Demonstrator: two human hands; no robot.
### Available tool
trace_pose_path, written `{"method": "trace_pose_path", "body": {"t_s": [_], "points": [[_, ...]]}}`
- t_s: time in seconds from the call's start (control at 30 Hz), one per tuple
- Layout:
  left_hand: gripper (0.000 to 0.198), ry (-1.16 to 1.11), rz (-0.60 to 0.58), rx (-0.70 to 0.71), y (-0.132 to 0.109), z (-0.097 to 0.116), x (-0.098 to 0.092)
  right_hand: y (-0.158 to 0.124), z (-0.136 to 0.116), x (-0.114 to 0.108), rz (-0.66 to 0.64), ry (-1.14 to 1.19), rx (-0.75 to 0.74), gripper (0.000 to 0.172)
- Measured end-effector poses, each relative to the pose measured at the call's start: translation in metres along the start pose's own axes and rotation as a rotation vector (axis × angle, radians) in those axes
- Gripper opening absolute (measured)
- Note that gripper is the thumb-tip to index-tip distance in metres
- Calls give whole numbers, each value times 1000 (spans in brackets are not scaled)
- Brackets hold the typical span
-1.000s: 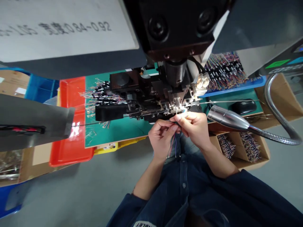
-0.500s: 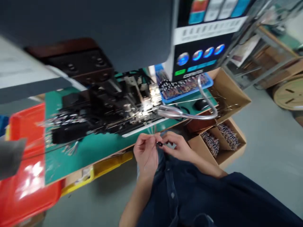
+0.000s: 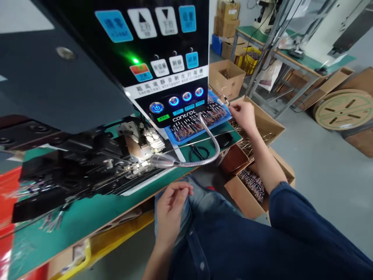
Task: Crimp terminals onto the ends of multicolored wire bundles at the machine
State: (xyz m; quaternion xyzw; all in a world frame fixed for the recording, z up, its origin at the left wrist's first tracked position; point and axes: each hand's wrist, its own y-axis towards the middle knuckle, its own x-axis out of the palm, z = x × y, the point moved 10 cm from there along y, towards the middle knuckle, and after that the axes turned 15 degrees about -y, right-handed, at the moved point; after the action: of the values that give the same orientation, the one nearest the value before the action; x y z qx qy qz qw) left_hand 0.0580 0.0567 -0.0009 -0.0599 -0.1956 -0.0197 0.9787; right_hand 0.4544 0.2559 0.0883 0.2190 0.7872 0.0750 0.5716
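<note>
My right hand [image 3: 244,114] is stretched out to the far right end of the blue tray [image 3: 194,136]. Pinched in its fingertips is a short cable [image 3: 226,99] with a black-and-white part and thin wire ends. The tray holds rows of similar short cables with black and white parts. My left hand [image 3: 170,210] rests over my lap by the bench's front edge, fingers curled and thumb against the forefinger, with nothing visible in it. Behind it stands the terminal stripping and crimping machine [image 3: 140,147], its work area brightly lit.
A bendy metal lamp [image 3: 214,149] arches over the green bench [image 3: 107,212], near black scissors [image 3: 199,153]. Below the right end are cardboard boxes [image 3: 241,198] with cables and loose wires. The control panel [image 3: 171,85] hangs in front. Red trays [image 3: 8,194] lie left.
My hands have parted. The right hand has moved far right to the blue tray with the cable, while the left stays near my lap. The view has turned right.
</note>
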Motion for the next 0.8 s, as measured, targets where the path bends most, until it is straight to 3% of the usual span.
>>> {"method": "trace_pose_path", "body": {"t_s": [0.07, 0.13, 0.23, 0.3, 0.37, 0.43, 0.5, 0.67, 0.8], "points": [[19, 83, -5, -30, -5, -3, 0, 36, -11, 26, -126, -113, -15, 26], [20, 149, 14, -41, -9, -5, -2, 55, -14, 41, -194, -219, 3, 30], [23, 221, 54, -40, -9, -5, 6, 65, -17, 40, -119, -275, -47, 41], [26, 253, 32, -40, -6, -4, 24, 65, -26, 41, -85, -262, -182, 43], [27, 284, -43, -50, -4, -2, 49, 64, -35, 54, -153, -258, -302, 45], [28, 312, -122, -61, -3, 1, 69, 64, -37, 69, -251, -263, -343, 46], [28, 319, -149, -66, -3, 3, 76, 68, -38, 76, -287, -263, -338, 48], [30, 325, -73, -85, 2, 0, 46, 84, -47, 84, -259, -230, -379, 56], [31, 406, 25, -45, 0, 3, -5, 91, -46, 95, -301, -224, -396, 54]]}}
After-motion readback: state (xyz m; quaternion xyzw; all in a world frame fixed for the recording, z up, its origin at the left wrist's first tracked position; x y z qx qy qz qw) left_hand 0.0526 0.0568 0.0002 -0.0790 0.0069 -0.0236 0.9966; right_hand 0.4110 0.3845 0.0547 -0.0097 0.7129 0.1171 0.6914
